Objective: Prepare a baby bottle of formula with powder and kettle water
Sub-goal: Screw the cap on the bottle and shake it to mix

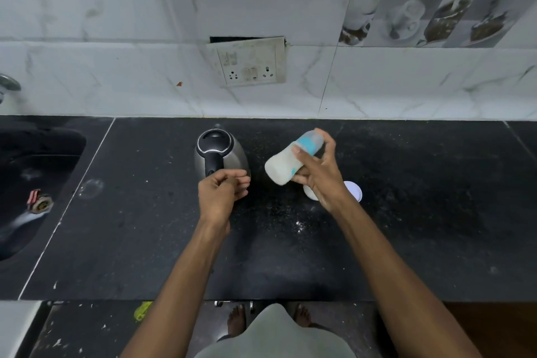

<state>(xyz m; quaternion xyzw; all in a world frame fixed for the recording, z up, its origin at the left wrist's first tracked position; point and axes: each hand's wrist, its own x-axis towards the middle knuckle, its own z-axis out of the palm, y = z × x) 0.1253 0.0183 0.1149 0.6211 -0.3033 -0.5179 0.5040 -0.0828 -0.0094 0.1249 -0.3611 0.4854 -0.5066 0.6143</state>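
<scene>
Spilled powder specks (297, 225) lay on the dark counter (145, 241) nearest. Further in, left hand (222, 190) loosely curled, holding nothing, hovering by the kettle (222, 154). Right hand (316, 176) clamped round the capped baby bottle (292, 158), tilted above the counter, milky inside: mixing judged nearly finished, likely only shaking left. White tub (353, 190) partly hidden behind that wrist. Beyond, wall socket (251, 65); sink (35, 183) far left.

Black counter (406, 212): kettle (229, 154), white lid (354, 190).
</scene>
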